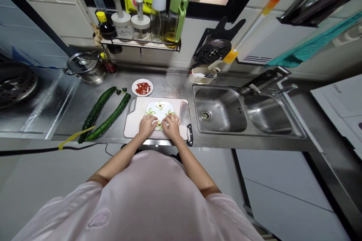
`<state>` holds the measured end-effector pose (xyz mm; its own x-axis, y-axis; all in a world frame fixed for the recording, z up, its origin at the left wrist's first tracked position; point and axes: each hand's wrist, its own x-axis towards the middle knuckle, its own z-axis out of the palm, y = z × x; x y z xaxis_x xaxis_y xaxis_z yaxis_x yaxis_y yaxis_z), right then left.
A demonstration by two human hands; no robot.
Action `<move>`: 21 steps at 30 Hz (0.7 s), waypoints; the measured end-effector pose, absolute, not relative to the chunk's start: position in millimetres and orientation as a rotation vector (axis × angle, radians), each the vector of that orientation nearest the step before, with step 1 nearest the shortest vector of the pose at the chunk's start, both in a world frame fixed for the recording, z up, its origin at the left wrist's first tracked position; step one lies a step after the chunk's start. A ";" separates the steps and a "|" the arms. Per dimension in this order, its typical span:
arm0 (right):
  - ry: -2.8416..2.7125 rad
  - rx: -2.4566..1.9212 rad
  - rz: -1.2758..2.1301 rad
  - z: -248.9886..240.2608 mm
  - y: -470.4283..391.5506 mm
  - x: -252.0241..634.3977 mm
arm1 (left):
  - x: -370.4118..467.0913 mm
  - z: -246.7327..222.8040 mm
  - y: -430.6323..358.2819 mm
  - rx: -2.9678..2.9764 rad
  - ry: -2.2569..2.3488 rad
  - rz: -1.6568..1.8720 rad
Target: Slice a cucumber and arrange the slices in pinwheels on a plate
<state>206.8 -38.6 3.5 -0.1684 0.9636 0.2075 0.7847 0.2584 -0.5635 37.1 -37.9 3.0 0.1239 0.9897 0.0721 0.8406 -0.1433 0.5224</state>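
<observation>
A white plate (160, 105) on the cutting board (135, 124) bears several small pinwheels of cucumber slices (160, 104), with red bits at their centres. Over the plate's near left side is my left hand (147, 125), its fingers bent in and its tips at the nearest pinwheel (159, 124). My right hand (171, 125) faces it from the other side, thumb and fingertips drawn together beside the same pinwheel. Anything pinched in either hand is too small to make out. A knife (186, 120) lies at the board's right edge, its black handle toward me.
Two whole cucumbers (109, 118) and small cut ends (118, 92) lie left of the board. Behind it stands a small dish of red dried berries (143, 87). A double sink (220, 109) is on the right, a steel pot (86, 67) at back left, a condiment shelf (141, 42) above.
</observation>
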 end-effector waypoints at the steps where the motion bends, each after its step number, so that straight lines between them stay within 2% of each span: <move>1: -1.983 -1.579 0.436 4.5 -39.1 208.2 | 35.8 3.2 -37.3 2.041 1.776 0.611; 13: -1.783 -1.619 0.402 12.2 -52.2 230.5 | 0.3 11.2 25.0 1.778 2.002 0.945; 21: -1.788 -1.613 0.419 14.4 -51.9 231.4 | -24.1 12.5 82.0 1.547 2.360 0.783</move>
<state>231.4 -51.9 14.4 0.0031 0.9628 0.2702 0.7426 0.1787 -0.6454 -24.1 82.0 12.5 -0.4255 0.8984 0.1088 0.7852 0.3067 0.5379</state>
